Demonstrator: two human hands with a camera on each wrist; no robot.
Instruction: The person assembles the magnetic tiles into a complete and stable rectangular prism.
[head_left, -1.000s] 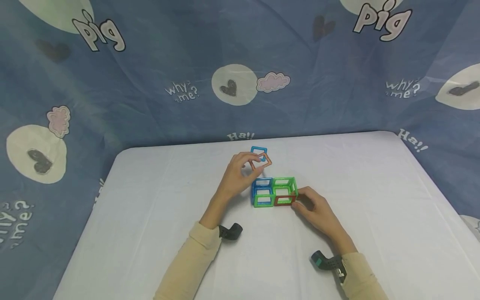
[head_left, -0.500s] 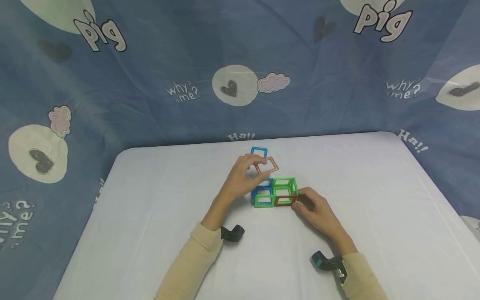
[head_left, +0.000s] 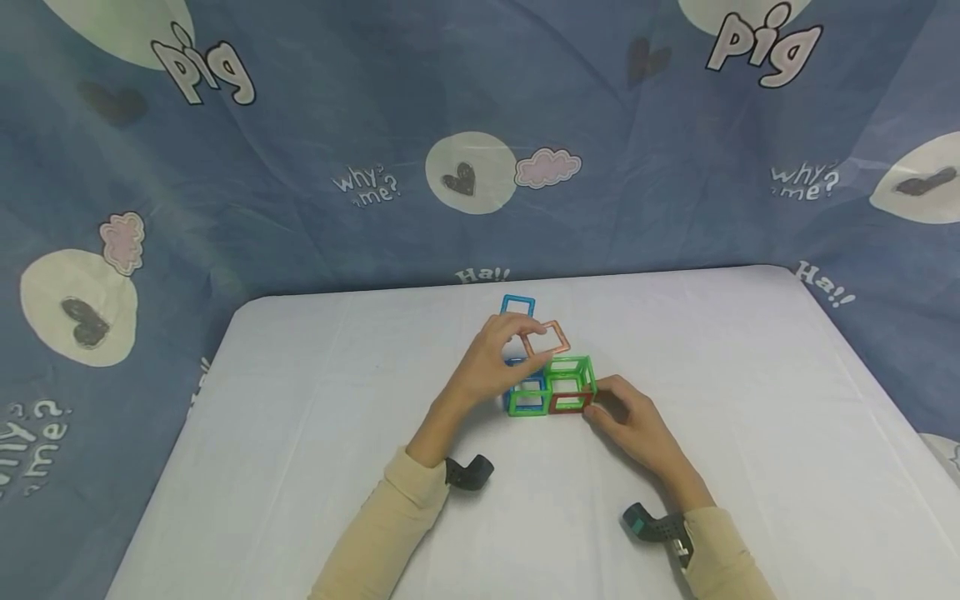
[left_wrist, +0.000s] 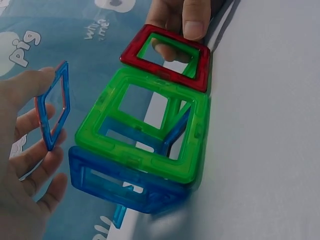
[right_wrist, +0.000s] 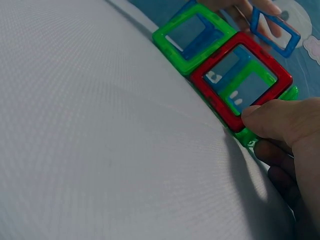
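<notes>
In the head view my left hand (head_left: 495, 358) pinches a square magnetic tile (head_left: 563, 336) between thumb and fingers, above the back of a low block of magnetic tiles (head_left: 549, 392). Orange faces the head camera; the left wrist view shows a blue frame (left_wrist: 67, 95) with an orange edge behind it. The block is two open-topped cells side by side. A green tile (left_wrist: 200, 135) and a red tile (left_wrist: 132, 49) form its front, with blue walls (left_wrist: 80, 172) at the left end. My right hand (head_left: 637, 425) holds the right end, thumb on the red tile's corner (right_wrist: 235, 120).
A loose blue tile (head_left: 519, 297) lies behind the block, partly hidden by the left hand. The white-covered table (head_left: 300, 433) extends around the block. A blue printed curtain (head_left: 300, 233) hangs behind the table. Each wrist wears a black camera (head_left: 471, 473).
My left hand has moved right and slightly nearer with the orange tile, from beside the loose blue tile to over the block's back edge. The right hand and block stay put.
</notes>
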